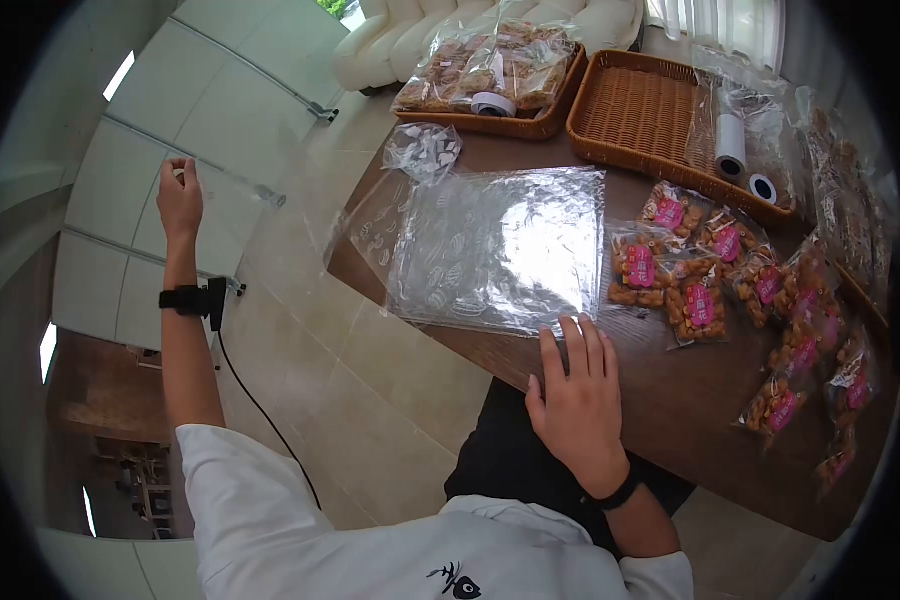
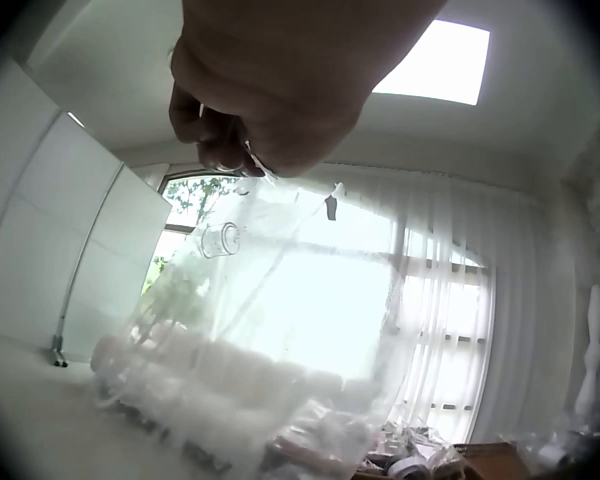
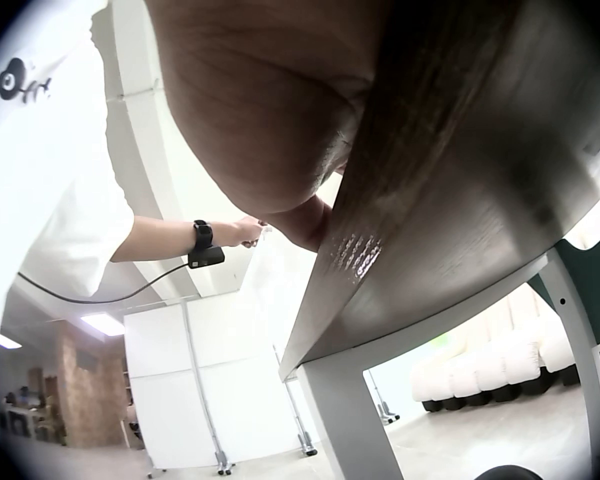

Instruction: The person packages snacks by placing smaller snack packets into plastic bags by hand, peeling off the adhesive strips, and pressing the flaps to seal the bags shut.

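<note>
The left hand (image 1: 180,205) is raised out to the left, away from the table, its fingers curled. In the left wrist view this hand (image 2: 270,90) pinches a thin clear plastic bag (image 2: 270,290), which hangs spread below it. The right hand (image 1: 580,405) lies palm down with fingers extended at the table's front edge, fingertips on the near edge of a stack of clear printed bags (image 1: 500,250). Seen from the right wrist, the right hand (image 3: 270,120) is against the table edge, its fingertips mostly hidden.
Packed snacks with pink labels (image 1: 700,303) lie right of the stack on the brown table (image 1: 670,400). Behind are a wicker tray of bagged food (image 1: 540,125) and another wicker tray (image 1: 635,105) with a white roll (image 1: 730,140). A small bag of white packets (image 1: 430,150) sits at the table's back left.
</note>
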`<state>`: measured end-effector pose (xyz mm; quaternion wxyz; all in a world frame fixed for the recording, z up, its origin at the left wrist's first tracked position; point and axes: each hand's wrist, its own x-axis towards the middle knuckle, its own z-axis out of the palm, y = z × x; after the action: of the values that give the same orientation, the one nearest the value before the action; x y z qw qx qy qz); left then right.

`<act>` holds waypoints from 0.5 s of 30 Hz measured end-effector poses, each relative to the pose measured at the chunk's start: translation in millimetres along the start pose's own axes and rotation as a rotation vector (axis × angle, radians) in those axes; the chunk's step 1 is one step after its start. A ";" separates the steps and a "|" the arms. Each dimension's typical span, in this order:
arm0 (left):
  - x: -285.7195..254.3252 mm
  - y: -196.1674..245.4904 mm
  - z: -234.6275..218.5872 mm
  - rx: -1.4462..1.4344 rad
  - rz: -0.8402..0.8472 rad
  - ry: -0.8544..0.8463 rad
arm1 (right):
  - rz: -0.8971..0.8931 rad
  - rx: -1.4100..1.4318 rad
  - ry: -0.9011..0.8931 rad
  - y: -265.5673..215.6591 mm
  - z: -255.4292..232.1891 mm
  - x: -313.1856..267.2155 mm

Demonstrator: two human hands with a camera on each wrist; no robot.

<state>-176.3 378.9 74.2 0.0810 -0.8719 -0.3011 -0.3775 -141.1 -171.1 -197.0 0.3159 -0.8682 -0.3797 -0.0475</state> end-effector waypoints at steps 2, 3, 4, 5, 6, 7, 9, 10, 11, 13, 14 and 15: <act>-7.6 36.5 -5.5 0.036 0.042 0.044 | 0.002 0.002 0.003 -0.5 -0.2 -1.5; -16.4 59.3 -10.2 -0.017 0.036 0.031 | 0.003 -0.003 0.002 -1.0 -1.9 -1.3; -25.8 80.0 -12.1 -0.072 0.032 0.016 | 0.023 0.003 0.035 -2.0 -4.1 -0.8; -35.3 96.1 -11.7 -0.080 0.032 0.013 | 0.045 0.008 0.069 -2.6 -5.7 -0.3; -46.6 110.1 -10.8 -0.124 0.102 -0.005 | 0.052 0.002 0.066 -3.1 -5.9 -0.2; -59.7 125.1 -10.0 -0.168 0.170 -0.021 | 0.058 -0.011 0.076 -3.5 -5.4 0.1; -89.3 153.8 -5.0 -0.217 0.154 -0.067 | 0.064 -0.032 0.082 -3.3 -3.4 -0.7; -101.1 161.3 -0.4 -0.238 0.219 -0.089 | 0.068 -0.036 0.083 -3.0 -1.4 -1.1; -109.9 166.9 3.9 -0.259 0.284 -0.110 | 0.071 -0.041 0.085 -2.2 0.3 -1.3; -121.5 174.6 11.3 -0.287 0.277 -0.134 | 0.084 -0.032 0.088 -0.7 2.6 -3.6; -125.3 176.9 14.4 -0.309 0.274 -0.158 | 0.098 -0.018 0.093 -0.4 2.9 -5.1; -127.0 178.7 17.6 -0.311 0.271 -0.158 | 0.096 -0.020 0.092 -0.3 2.6 -6.4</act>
<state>-128.7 182.5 -12.6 -0.0280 -0.9333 -0.1245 -0.3357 -146.3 -173.5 -201.0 0.3262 -0.8854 -0.3222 -0.0758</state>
